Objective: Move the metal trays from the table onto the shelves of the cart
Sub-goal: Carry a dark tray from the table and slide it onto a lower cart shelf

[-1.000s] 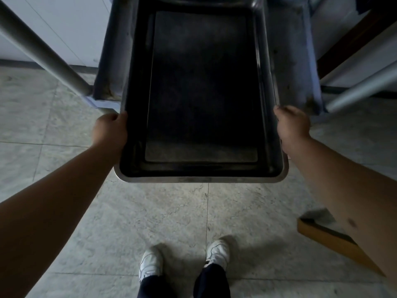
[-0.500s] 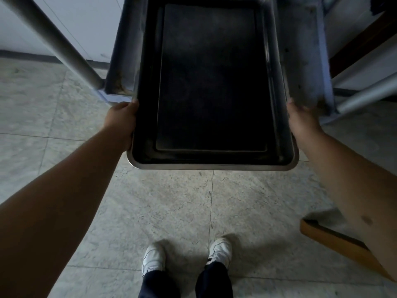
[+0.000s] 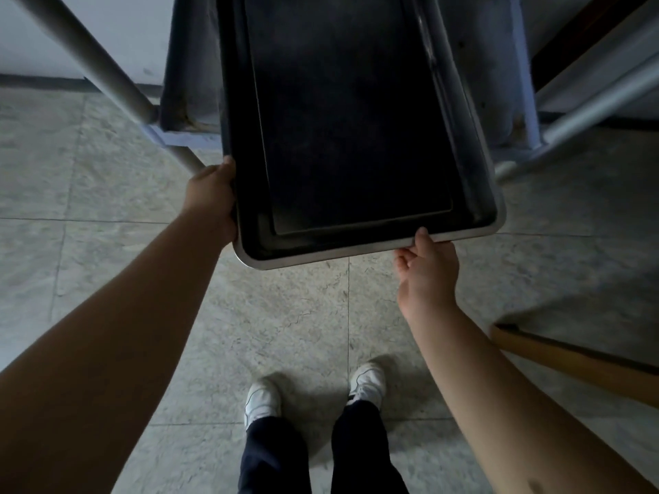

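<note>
Metal tray (image 3: 356, 137) sits partly on the cart shelf (image 3: 185, 83), near end sticking out over the tiled floor (image 3: 285, 315). Left hand (image 3: 214, 197) grip wraps the tray's left rim near the corner. Right hand (image 3: 426, 269) grip pinches the near edge from below, thumb on the rim. White shoes (image 3: 262, 401) below.

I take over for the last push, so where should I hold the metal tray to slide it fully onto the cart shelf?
Hold the metal tray by its near short rim, coming from the person's side. The far end already lies over the cart shelf, so only that rim overhangs free. The right hand pinches it there now, while the left hand grips the near left corner; keeping one hand on each side probably keeps it square.
</note>
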The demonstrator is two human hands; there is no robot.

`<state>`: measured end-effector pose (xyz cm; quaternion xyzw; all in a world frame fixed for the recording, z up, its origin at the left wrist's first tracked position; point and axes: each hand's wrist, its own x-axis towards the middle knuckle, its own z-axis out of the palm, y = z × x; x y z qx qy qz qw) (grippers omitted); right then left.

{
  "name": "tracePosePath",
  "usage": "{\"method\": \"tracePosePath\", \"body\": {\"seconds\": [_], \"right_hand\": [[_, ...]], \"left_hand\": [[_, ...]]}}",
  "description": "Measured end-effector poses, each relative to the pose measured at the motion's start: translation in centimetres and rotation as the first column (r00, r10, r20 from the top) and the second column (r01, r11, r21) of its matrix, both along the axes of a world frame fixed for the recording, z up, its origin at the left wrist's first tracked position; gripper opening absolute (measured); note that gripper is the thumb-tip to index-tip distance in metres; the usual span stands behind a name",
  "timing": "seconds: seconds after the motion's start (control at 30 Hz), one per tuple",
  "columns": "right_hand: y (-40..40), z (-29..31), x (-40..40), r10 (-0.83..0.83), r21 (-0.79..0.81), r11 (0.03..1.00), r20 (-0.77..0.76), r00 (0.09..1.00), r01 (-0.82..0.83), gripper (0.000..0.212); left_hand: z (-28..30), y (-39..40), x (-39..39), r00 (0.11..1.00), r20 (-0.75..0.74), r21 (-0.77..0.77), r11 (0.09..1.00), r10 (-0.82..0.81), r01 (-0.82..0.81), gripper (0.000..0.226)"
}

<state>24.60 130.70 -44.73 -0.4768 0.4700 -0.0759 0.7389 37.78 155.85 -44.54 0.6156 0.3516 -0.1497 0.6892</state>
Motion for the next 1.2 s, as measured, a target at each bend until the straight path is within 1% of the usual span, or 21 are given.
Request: {"method": "tracePosePath", "body": {"seconds": [0.1,0.27,0.4,0.5,0.7,0.77,0.83,0.93,1.0,1.03,1.1,1.17,1.2], "right_hand": [[-1.2,-0.3,0.2,0.001,-0.018,1.000,-0.046,0.999,-0.002,0.011],[-4.8,-1.1,0.7,0.006,-0.089,0.996,-0.008,1.000,-0.007,0.011],[-8.1,-1.8,2.7,0.087,-0.135,0.987,-0.044,0.995,-0.093,0.011],[-10.3,-1.9,5.8,0.166,-0.167,0.970,-0.067,0.984,-0.175,0.016],[-13.0,-2.1,10.1,0.249,-0.263,0.928,-0.092,0.964,-0.265,0.021],[-13.7,-1.9,11.1,0.241,-0.285,0.924,-0.083,0.967,-0.254,0.022],[-14.3,-1.5,12.4,0.216,-0.330,0.914,-0.094,0.972,-0.235,0.022],[-14.5,-0.9,13.6,0.198,-0.442,0.858,-0.186,0.962,-0.262,0.022],[-13.4,-1.0,12.5,0.219,-0.465,0.828,-0.246,0.944,-0.313,0.026],[-12.4,-1.0,11.2,0.265,-0.464,0.810,-0.257,0.929,-0.360,0.028],[-10.2,-1.0,7.2,0.404,-0.474,0.733,-0.274,0.873,-0.488,0.034],[-8.4,-0.8,2.8,0.519,-0.465,0.682,-0.235,0.822,-0.564,0.027],[-7.8,-0.7,1.2,0.558,-0.444,0.686,-0.187,0.808,-0.577,0.020]], "left_hand": [[-0.5,-0.6,-1.0,1.000,0.000,-0.031,1.000,-0.003,0.003,0.025],[-1.9,-1.9,-4.2,0.996,0.047,-0.119,0.989,-0.080,0.085,0.028],[-2.8,-2.8,-6.4,0.989,0.040,-0.184,0.972,-0.142,0.147,0.026],[-3.0,-3.8,-7.2,0.986,0.034,-0.188,0.968,-0.160,0.164,0.025],[-2.7,-6.5,-7.1,0.994,0.027,-0.208,0.972,-0.106,0.109,0.021],[-2.4,-7.3,-7.0,0.994,0.037,-0.213,0.971,-0.106,0.112,0.017],[-2.1,-8.3,-6.7,0.989,0.065,-0.183,0.973,-0.131,0.141,0.014],[-1.8,-10.1,-6.4,0.989,0.075,-0.128,0.982,-0.127,0.136,0.013],[-1.6,-11.2,-6.3,0.993,0.063,-0.118,0.987,-0.098,0.105,0.011],[-1.4,-11.7,-6.2,0.995,0.059,-0.122,0.988,-0.083,0.090,0.010],[-1.3,-12.7,-6.2,0.997,0.058,-0.141,0.988,-0.055,0.063,0.009],[-1.0,-13.8,-5.8,0.997,0.066,-0.176,0.983,-0.045,0.056,0.010],[-0.9,-14.6,-5.6,0.996,0.073,-0.193,0.980,-0.041,0.054,0.009]]}}
